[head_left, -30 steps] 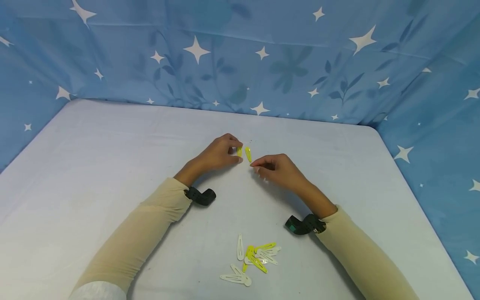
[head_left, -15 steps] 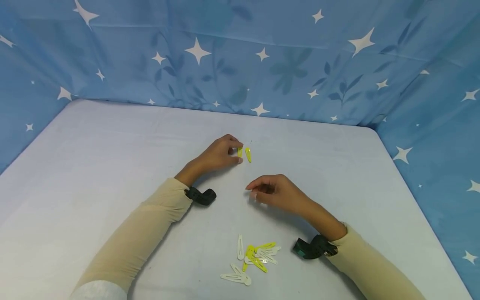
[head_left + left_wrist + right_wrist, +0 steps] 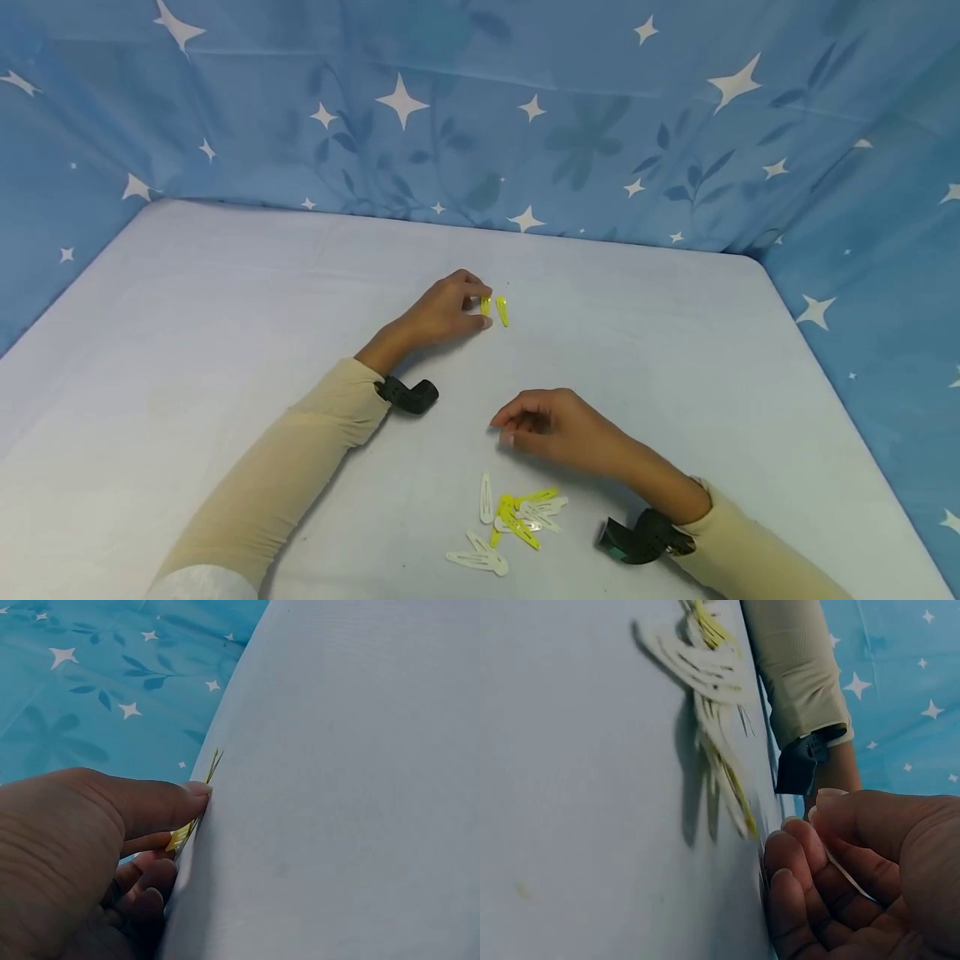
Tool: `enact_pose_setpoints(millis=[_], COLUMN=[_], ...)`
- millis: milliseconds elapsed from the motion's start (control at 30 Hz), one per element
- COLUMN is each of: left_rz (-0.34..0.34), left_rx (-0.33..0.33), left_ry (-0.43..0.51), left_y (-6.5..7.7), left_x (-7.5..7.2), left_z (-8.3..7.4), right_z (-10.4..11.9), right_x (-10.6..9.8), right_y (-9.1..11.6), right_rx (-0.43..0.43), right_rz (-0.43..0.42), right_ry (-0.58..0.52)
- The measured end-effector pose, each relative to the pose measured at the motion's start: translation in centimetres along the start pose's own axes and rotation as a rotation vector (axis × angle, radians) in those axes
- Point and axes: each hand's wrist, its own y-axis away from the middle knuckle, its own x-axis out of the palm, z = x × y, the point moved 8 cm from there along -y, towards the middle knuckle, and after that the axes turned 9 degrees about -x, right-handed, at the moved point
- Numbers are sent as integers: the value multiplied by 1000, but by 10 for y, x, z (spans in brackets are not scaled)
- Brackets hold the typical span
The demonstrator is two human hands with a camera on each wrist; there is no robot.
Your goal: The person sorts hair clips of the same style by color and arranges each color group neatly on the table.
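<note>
At the far middle of the table, my left hand (image 3: 444,312) has its index finger and thumb at the two ends of a yellow snap hair clip (image 3: 485,306). In the left wrist view, the thumb tip overlaps this clip (image 3: 180,836). A second yellow clip (image 3: 502,312) lies just right of those fingertips. My right hand (image 3: 570,432), fingers loosely bent and holding nothing, hovers nearer to me, above a loose pile of clips. That pile mixes yellow clips (image 3: 519,527) and white clips (image 3: 486,497); several overlap one another.
White cloth covers the table (image 3: 225,375). A blue curtain (image 3: 465,100) with white stars hangs behind it and on both sides. Two white clips (image 3: 476,562) lie at the near left of the pile. A black wrist camera (image 3: 408,395) sits on the left forearm.
My right hand has drawn back toward me, from beside the two yellow clips to just beyond the pile. The left hand has stayed at its clip.
</note>
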Motion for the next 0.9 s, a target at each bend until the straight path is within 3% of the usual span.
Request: enact_pose_setpoints(millis=[433, 733, 900], left_rz=[2, 7, 6], left_rx=[-22, -29, -33], left_ry=[3, 2, 0], left_y=[0, 0, 0], left_x=[0, 1, 0], left_z=[-1, 0, 1], right_z=[9, 15, 18], right_x=[12, 20, 24], right_y=[14, 18, 18], right_rx=[28, 10, -19], right_rz=[100, 186, 185], right_ry=[-83, -24, 52])
